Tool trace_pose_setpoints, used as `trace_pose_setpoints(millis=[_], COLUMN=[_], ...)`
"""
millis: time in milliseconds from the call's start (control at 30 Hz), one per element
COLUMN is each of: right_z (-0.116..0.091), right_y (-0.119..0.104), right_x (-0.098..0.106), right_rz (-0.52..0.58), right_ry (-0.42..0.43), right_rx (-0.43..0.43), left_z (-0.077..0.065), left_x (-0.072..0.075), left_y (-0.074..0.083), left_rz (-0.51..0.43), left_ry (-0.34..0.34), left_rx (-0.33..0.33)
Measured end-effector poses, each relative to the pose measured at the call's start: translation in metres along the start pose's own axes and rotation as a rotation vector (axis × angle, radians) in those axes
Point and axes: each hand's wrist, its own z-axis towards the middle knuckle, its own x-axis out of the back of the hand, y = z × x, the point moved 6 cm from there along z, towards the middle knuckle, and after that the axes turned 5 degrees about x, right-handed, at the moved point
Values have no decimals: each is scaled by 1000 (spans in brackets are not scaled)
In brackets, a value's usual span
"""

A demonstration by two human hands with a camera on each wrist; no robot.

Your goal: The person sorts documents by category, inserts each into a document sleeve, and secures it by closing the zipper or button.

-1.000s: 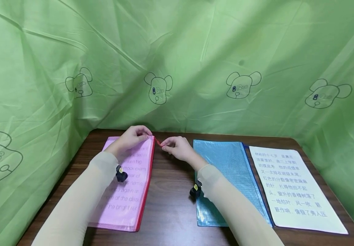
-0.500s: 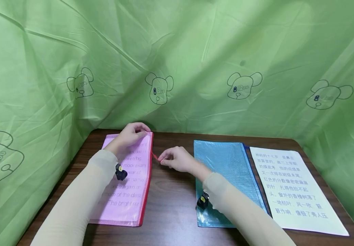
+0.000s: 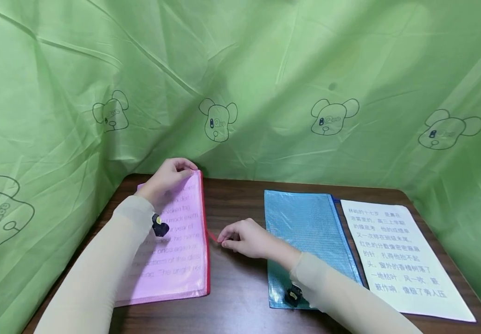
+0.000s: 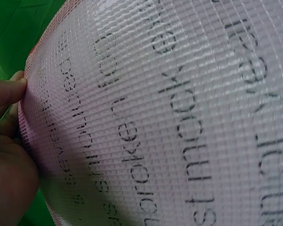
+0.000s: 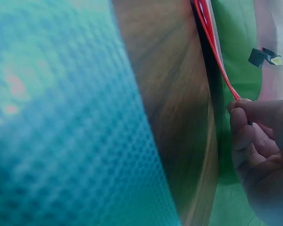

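A pink mesh zipper pouch (image 3: 177,278) with a printed sheet inside lies on the left of the table, its far end slightly raised. My left hand (image 3: 167,178) pinches its far right corner; in the left wrist view, thumb and fingers grip the edge of the mesh pouch (image 4: 179,117). A red zipper (image 3: 205,232) runs along the pouch's right side. Between thumb and forefinger, my right hand (image 3: 246,239) pinches the red pull cord (image 3: 213,236), which stretches to the zipper about midway down. The right wrist view shows that red cord (image 5: 221,68) taut from the fingertips.
On the right lies a blue mesh zipper pouch (image 3: 303,218), partly under the right forearm. Beside it is a white sheet (image 3: 394,260) with printed Chinese text. A green curtain (image 3: 265,93) hangs behind the dark wooden table (image 3: 236,287).
My right hand has drawn the red cord toward the near side along the zipper. My left hand has shifted up and left with the corner, and the pink pouch has turned slightly.
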Motion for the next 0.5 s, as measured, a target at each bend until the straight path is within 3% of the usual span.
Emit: trace_pose_setpoints(millis=[200,333,500], right_z=[-20,-32,-50], right_y=[-2,-4,-13], right_x=[-3,-8,-12], right_rz=[30,55,67], right_ry=[-49,-100,-177], right_rx=[2,10,55], left_z=[-1,-3,-7], left_x=[14,23,37], left_y=[-6,-13,-19], left_rz=[56,57,23], left_ry=[66,97,167], left_rx=[22,52,44])
